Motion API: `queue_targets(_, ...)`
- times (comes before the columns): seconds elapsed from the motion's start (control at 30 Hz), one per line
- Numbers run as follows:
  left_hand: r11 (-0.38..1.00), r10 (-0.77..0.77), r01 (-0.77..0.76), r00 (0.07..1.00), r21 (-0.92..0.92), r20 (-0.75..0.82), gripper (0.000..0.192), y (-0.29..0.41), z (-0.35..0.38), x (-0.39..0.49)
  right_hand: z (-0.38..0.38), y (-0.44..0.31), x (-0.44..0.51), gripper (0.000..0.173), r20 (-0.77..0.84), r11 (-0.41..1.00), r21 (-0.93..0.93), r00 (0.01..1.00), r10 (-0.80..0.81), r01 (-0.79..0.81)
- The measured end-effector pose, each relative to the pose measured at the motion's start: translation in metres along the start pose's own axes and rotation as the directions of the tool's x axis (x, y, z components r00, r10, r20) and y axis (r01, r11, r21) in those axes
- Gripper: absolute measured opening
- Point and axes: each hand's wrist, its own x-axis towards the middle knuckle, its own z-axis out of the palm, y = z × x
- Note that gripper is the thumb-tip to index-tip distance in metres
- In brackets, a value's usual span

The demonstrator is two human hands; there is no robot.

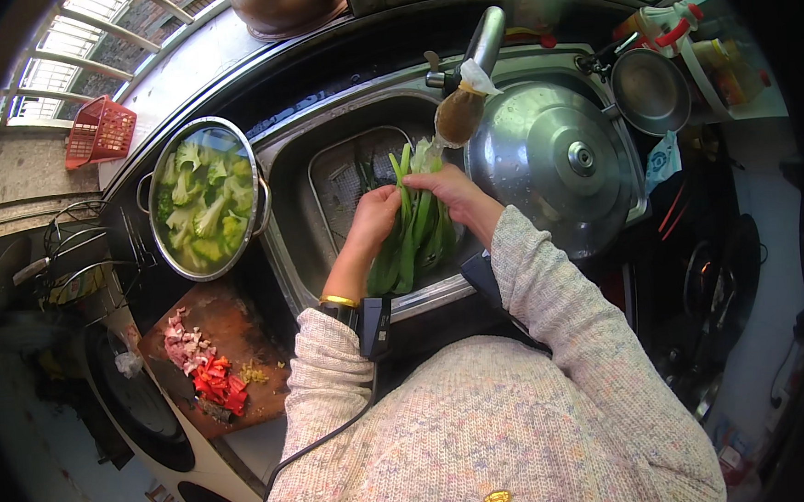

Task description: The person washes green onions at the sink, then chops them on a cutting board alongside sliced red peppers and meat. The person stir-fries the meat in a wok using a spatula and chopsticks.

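Over the sink basin, my left hand [376,214] pinches a green stalk at the left side of a bunch of leafy green stalks [412,243]. My right hand [455,191] grips the bunch near its pale upper ends, close beside the left. The leaves hang down towards the sink's front rim [439,293]. Just above the pale ends is the faucet [487,35], its spout wrapped in a brownish cloth or filter [459,115]. Beneath the hands, a wire-mesh basket [343,185] lies in the basin.
A steel pot of broccoli or cauliflower pieces in water [202,197] stands left of the sink. Below it, a wooden cutting board [262,328] holds chopped meat [185,341] and red pepper [218,386]. A large metal lid [542,166] covers the right side, near a small pan [650,91].
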Motion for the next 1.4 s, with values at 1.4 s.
queue_targets(1.4,0.976,0.071,-0.118,0.968,-0.185,-0.242,0.024,0.006,0.005,0.009,0.007,0.003,0.007,0.022,-0.081,0.998,0.037,0.995,-0.053,0.056)
